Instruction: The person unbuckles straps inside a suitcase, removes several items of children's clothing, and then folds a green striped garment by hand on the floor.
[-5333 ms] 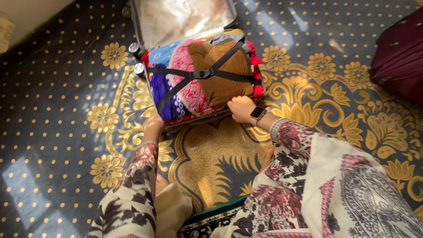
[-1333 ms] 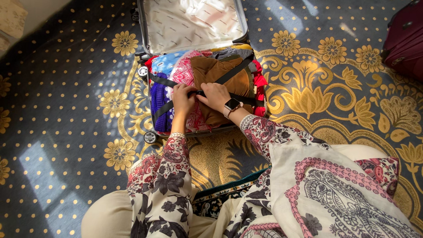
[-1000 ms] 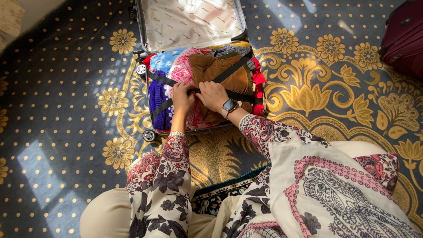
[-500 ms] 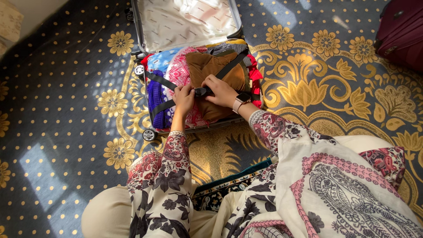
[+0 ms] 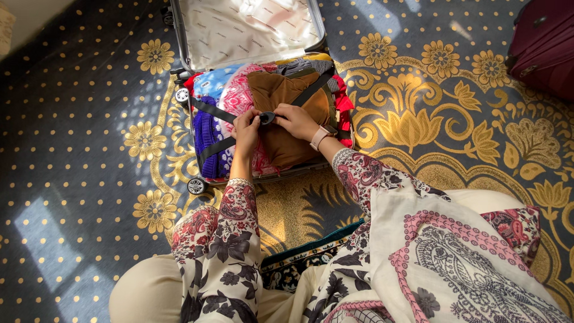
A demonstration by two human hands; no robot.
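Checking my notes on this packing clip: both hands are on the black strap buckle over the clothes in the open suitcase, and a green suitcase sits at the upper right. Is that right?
Not quite. The head view shows the suitcase at the upper right is dark maroon, not green. The rest holds: the left hand and right hand meet at the black strap buckle over the clothes in the open suitcase.

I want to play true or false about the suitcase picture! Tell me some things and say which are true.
1. Both hands, left hand and right hand, are at the black buckle. True.
2. The suitcase is zipped shut. False: its lid lies open.
3. A brown garment lies under the black straps. True.
4. The suitcase sits on a bare wooden floor. False: it sits on a patterned carpet.
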